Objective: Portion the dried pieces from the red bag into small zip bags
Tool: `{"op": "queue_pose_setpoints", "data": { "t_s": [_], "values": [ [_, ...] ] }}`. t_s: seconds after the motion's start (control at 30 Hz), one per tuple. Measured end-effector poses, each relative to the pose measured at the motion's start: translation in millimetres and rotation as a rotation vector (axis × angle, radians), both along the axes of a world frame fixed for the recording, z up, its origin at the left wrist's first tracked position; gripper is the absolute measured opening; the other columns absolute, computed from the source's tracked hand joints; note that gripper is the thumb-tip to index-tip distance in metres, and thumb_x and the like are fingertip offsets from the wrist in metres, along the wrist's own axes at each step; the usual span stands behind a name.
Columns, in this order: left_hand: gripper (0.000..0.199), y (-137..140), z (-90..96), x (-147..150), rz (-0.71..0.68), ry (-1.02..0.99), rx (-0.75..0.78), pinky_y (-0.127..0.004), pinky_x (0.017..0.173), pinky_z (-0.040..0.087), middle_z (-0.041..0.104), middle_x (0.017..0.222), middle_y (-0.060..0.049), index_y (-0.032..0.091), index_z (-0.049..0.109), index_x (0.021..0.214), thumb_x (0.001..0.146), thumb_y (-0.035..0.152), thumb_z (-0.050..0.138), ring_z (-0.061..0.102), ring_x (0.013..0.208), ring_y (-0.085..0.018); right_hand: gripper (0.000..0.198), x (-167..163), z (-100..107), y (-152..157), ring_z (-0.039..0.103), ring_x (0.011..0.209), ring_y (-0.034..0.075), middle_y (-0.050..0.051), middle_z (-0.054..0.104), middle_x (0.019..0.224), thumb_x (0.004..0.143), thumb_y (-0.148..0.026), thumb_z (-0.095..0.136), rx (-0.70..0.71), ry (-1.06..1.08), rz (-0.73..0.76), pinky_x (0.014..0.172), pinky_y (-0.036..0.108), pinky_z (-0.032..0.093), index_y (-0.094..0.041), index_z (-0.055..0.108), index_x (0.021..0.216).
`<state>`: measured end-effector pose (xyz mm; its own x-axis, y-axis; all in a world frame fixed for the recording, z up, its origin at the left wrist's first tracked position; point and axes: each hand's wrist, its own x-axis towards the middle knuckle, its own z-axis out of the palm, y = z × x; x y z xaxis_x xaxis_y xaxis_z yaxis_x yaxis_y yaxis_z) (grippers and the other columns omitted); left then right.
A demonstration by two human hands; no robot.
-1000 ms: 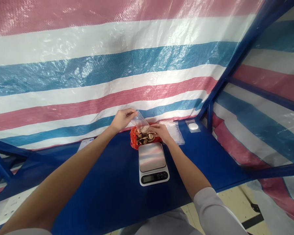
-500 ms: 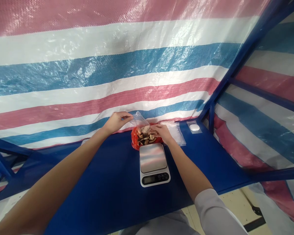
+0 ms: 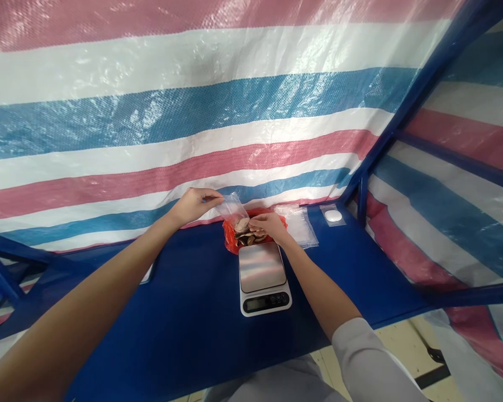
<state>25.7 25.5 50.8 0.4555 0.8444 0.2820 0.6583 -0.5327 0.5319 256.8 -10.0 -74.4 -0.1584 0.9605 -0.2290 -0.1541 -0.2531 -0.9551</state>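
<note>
Clear bag (image 3: 233, 207), one: edge pinched by the fingers of the left hand (image 3: 197, 205), lying just right of them. Right hand (image 3: 269, 225): fingers drawn together by the bag's mouth; whether gripping a slice or bag edge, cannot tell. Dried slices (image 3: 251, 239): bagging seemingly part-done, plenty left below those fingers in the red bag (image 3: 230, 237). Scale (image 3: 262, 268): nearer the wearer than either hand's fingers; bag not on it.

Red/wht/blue tarp wall (image 3: 171, 123) w/ glare (image 3: 151, 109), blue frame (image 3: 414, 97), blue tbl (image 3: 193, 312), pale flr (image 3: 406, 349)
</note>
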Motion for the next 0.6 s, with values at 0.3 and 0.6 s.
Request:
{"op": "queue_pose_setpoints", "data": {
  "t_s": [0.3,0.6],
  "values": [
    [0.04,5.4,-11.4,-2.5,-0.026,0.045,-0.036,-0.029,0.075,0.054,0.078,0.089,-0.005,0.021,0.076,0.087,0.083,0.058,0.061,0.069,0.078,-0.021,0.01,3.9,-10.1,4.0,0.062,0.054,0.012,-0.002,0.069,0.061,0.076,-0.024,0.068,0.124,-0.228,-0.103,0.054,0.022,0.051,-0.022,0.074,0.069],
    [0.047,5.8,-13.1,0.1,-0.005,-0.029,-0.05,-0.03,0.079,0.055,0.078,0.093,-0.006,0.021,0.077,0.091,0.081,0.064,0.062,0.07,0.081,-0.022,0.007,5.7,-0.3,3.4,0.074,0.079,0.019,0.002,0.076,0.078,0.081,-0.026,0.068,0.029,-0.034,-0.178,0.061,0.024,0.058,-0.022,0.074,0.081]
  ]
}}
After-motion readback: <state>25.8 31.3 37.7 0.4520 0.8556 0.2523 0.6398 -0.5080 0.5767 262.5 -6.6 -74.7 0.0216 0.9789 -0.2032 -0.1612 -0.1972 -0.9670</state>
